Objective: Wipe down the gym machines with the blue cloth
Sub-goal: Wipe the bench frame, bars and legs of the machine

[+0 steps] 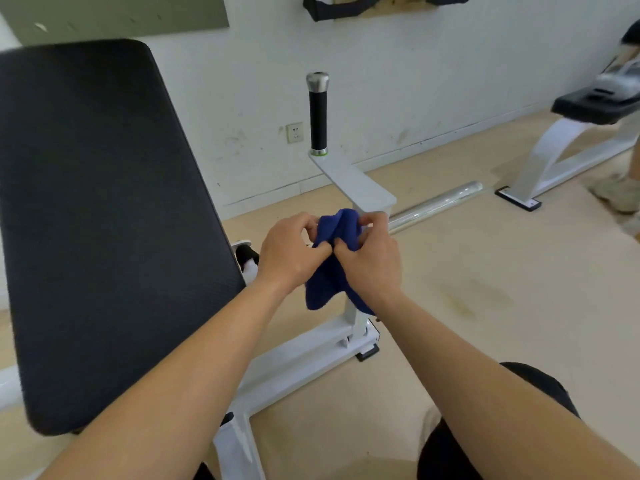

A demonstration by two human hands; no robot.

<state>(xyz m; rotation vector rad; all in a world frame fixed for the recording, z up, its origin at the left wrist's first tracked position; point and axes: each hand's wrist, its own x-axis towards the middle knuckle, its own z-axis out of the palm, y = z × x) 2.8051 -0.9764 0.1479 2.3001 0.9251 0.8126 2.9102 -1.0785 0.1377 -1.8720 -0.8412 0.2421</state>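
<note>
The blue cloth (pixel 333 268) is bunched in front of me, just before the white upright post of a gym machine. My left hand (pixel 290 255) pinches its left side and my right hand (pixel 371 260) pinches its right side, thumbs nearly touching. Loose ends of the cloth hang below both hands. The machine's white frame (pixel 353 178) rises behind the cloth and carries a black handle grip (pixel 318 114) with a silver cap. Its large black back pad (pixel 100 230) fills the left of the view.
A white base bar (pixel 304 351) runs along the beige floor under my arms. A shiny metal tube (pixel 436 206) lies near the wall. At the right stands another white machine (pixel 568 150), with a person's leg and shoe (pixel 620 192) beside it. A wall socket (pixel 295 132) is behind.
</note>
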